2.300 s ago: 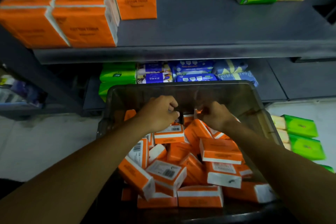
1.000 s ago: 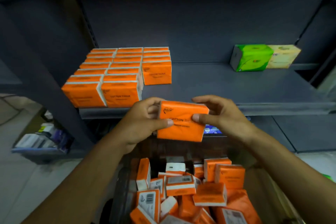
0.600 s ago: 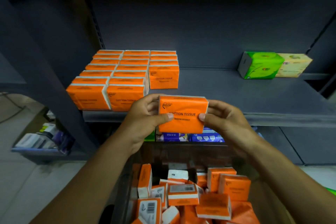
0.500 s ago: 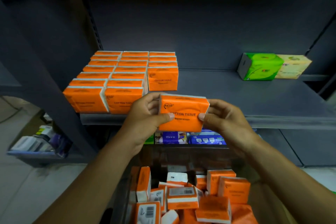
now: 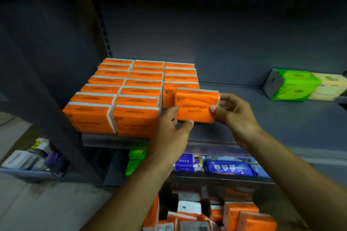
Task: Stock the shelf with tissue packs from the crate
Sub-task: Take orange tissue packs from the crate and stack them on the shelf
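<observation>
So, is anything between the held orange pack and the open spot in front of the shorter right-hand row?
Nothing visible. The pack, in the left hand and right hand, hangs just before that row's front pack; the shelf there looks bare.

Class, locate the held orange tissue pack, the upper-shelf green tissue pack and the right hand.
held orange tissue pack [image 5: 196,106]: head view, printed front.
upper-shelf green tissue pack [image 5: 298,85]: head view, front face.
right hand [image 5: 237,115]: head view, back.
</observation>
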### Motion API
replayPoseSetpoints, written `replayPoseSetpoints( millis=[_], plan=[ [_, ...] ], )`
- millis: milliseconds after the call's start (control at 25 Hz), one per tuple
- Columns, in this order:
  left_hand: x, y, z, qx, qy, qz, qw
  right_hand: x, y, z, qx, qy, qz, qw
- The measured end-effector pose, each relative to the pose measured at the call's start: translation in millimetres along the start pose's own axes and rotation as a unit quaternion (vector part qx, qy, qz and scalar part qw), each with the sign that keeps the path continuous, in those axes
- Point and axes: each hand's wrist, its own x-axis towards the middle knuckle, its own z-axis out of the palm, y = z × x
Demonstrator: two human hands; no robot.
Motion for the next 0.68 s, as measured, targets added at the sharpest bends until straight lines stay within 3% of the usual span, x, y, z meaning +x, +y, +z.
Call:
replayPoseSetpoints(
  millis=[280,520,680],
  plan=[
    [21,-15,4,0.056,0.021,-0.035,0.998,26,16,43,-0.049,0.013,0.012,0.999],
    [31,-9,11,0.032,0.032,-0.042,0.998,30,31,44,-0.165,0.056,0.024,0.984],
    [29,-5,12,0.011,0.035,-0.049,0.998,22,23,34,-0.228,0.042,0.016,0.973]
  ],
)
